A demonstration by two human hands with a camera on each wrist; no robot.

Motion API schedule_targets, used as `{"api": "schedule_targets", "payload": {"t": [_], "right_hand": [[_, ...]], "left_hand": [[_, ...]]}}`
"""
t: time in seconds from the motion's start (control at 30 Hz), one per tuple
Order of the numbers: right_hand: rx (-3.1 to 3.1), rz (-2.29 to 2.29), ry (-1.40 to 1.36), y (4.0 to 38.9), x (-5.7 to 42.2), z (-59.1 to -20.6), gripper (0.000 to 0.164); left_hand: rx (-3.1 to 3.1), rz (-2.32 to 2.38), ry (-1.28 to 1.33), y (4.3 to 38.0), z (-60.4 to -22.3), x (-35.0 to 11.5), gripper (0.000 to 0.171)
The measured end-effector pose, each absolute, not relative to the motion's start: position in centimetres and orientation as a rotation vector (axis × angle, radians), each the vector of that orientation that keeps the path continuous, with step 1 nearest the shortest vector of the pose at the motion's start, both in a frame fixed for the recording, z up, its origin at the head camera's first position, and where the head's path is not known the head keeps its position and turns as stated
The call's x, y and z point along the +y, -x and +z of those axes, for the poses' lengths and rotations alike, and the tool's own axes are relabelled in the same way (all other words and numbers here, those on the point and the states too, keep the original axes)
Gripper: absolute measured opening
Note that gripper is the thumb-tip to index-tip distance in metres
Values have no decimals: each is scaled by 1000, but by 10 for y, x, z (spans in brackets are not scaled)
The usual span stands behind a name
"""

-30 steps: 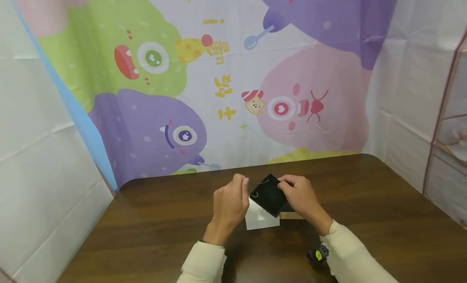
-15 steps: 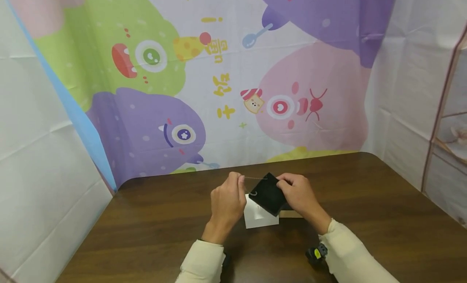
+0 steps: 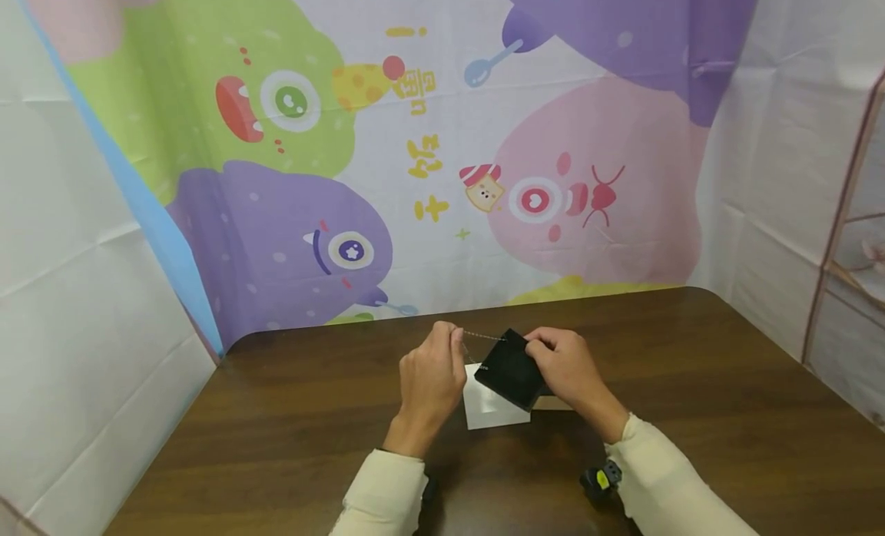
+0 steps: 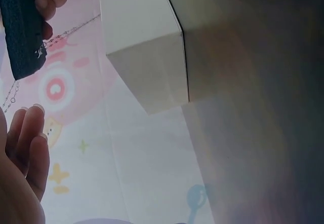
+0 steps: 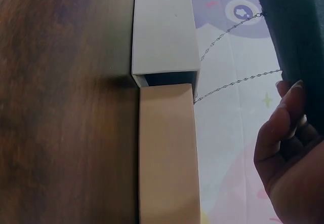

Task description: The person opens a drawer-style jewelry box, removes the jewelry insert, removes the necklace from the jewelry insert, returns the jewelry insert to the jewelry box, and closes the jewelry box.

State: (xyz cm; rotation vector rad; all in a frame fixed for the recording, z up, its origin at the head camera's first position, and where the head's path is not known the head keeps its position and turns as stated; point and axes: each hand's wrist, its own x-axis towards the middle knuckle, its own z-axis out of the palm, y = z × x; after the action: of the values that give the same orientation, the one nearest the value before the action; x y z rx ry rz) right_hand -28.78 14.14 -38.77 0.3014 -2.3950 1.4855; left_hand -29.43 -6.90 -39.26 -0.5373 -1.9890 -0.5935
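Black pad (image 3: 513, 372) is held above the table (image 3: 311, 413), right edge gripped by the right hand (image 3: 568, 368); chain (image 3: 485, 336), pinched by the left hand (image 3: 434, 376), has been straightened near 2 corners; slack is apparently being removed.

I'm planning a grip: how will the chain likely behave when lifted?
Probably floppy: the chain is made of small links. Likely light, as its strands look thin. It may swing or tangle, since two strands extend from the pad.

Gap between hands (image 3: 432, 378) (image 3: 570, 367) — chain (image 5: 223, 87) across, box (image 3: 492, 407) below
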Motion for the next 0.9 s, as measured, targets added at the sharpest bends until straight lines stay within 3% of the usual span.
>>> {"api": "schedule_targets", "payload": {"t": [0.9], "right_hand": [[-2361, 1572, -272, 287, 142, -385, 20]], "left_hand": [[-1983, -626, 524, 298, -392, -75, 15]]}}
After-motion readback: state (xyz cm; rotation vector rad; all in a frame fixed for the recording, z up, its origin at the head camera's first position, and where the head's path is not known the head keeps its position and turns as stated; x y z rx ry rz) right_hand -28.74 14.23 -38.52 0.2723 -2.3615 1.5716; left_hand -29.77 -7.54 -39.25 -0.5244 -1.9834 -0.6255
